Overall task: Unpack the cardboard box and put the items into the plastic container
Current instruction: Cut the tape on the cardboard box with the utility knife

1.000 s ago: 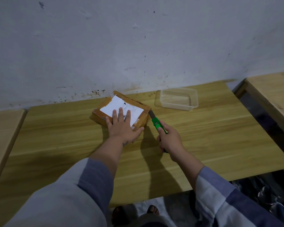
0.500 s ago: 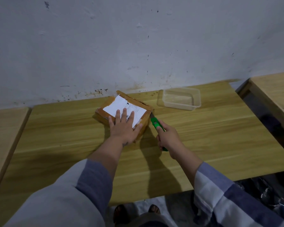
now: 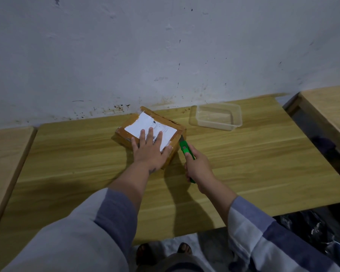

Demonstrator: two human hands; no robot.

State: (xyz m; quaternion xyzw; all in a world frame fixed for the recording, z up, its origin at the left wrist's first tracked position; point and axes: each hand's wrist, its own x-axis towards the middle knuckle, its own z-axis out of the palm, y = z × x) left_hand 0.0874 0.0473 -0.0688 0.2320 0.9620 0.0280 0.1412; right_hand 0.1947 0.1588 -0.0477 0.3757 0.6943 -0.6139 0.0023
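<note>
Near the table's [image 3: 67, 154] middle, by the wall: cardboard box [image 3: 126, 132], taped, white label [image 3: 145, 126] on top. Left hand [image 3: 149, 152] flat, fingers spread wide, pressing on the label. Just right of the box: green utility knife [image 3: 185, 149], blade apparently touching the box's right edge, contact too dim to confirm. Right hand [image 3: 198, 167] closed around the knife handle. Farther right, apart from the box: clear plastic container [image 3: 237, 122], open, standing on the table.
</note>
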